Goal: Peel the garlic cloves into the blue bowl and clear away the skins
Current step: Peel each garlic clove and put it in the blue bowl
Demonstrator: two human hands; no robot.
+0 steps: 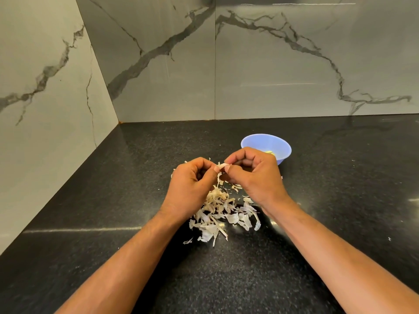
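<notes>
My left hand (192, 180) and my right hand (251, 173) meet above the counter, and both pinch a small garlic clove (223, 166) with white skin curling off it. Most of the clove is hidden by my fingertips. Below the hands lies a heap of papery garlic skins (223, 214), spread toward the front. The blue bowl (281, 146) stands just behind my right hand, which covers part of it. A bit of pale peeled garlic (269, 152) shows inside the bowl.
The black speckled counter (113, 200) runs into a corner of grey marble wall (158, 64) at the back and left. A few stray skin bits (188, 241) lie at the heap's front edge.
</notes>
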